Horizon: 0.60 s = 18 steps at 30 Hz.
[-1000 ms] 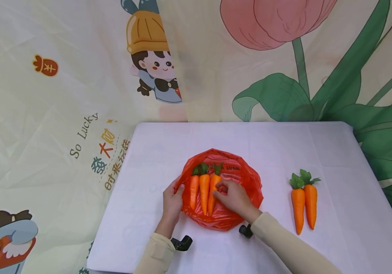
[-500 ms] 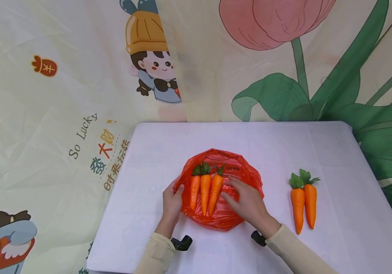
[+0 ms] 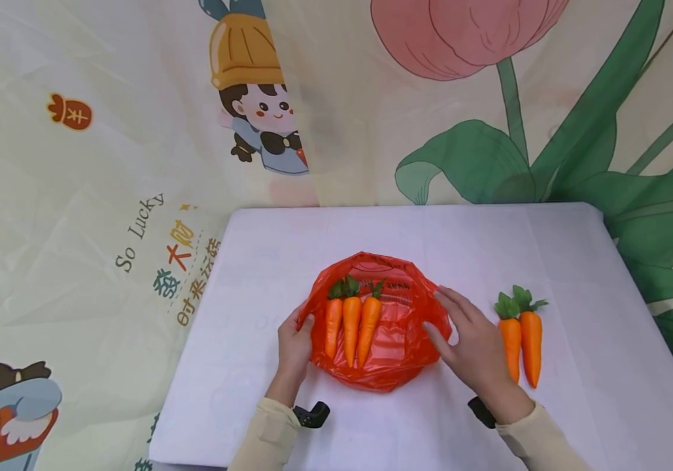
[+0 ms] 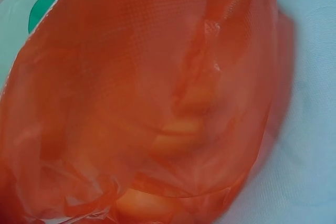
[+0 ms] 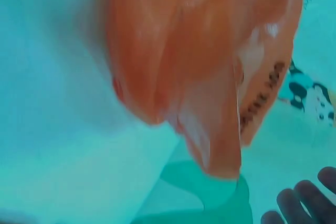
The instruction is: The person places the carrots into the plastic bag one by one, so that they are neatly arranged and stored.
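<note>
A red plastic bag [image 3: 397, 353] lies wide-mouthed in the middle of the table, three carrots [image 3: 350, 330] with green tops side by side in its left half. My left hand [image 3: 295, 347] grips the bag's left rim, thumb on the inner side. At the bag's right edge is my right hand [image 3: 477, 347], its fingers extended and holding nothing, fingertips right at the rim. In the right wrist view several fingertips [image 5: 310, 203] show low in the corner, apart from the bag [image 5: 205, 77]. The left wrist view is mostly filled by the bag's red wall [image 4: 142, 77].
Two more carrots [image 3: 530, 347] with leafy tops lie right of the bag, the nearer one partly behind my right hand. A white cloth covers the table [image 3: 265, 248]. A printed backdrop [image 3: 348, 131] rises behind its far edge.
My right hand has come off the rightmost carrot in the bag and moved right to the bag's right rim, its fingers spreading. The left hand stays on the left rim.
</note>
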{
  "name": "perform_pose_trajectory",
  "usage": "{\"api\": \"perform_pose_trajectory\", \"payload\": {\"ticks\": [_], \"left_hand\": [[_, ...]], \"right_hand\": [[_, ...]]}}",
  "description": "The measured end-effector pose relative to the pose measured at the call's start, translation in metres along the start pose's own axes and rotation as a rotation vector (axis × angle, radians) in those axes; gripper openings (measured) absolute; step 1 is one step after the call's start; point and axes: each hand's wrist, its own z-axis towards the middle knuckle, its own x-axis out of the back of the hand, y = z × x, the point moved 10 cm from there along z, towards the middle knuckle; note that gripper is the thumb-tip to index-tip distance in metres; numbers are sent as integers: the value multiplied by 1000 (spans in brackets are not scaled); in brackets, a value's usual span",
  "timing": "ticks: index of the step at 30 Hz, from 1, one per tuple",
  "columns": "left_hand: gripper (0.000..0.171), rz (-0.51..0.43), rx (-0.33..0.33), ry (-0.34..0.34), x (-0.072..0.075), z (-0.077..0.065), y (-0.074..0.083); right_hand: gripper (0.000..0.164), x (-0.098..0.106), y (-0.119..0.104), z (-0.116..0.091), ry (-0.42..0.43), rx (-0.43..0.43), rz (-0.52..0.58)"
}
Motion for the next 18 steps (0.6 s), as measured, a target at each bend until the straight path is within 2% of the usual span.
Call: {"api": "perform_pose_trajectory", "payload": {"ticks": [8,18], "left_hand": [[41,6,1,7,1,-2,2],[41,0,-7,5,1,-3,3]], "right_hand": [[81,26,33,-7,80,-42,-85],[91,29,67,-24,33,-171,-202]]}}
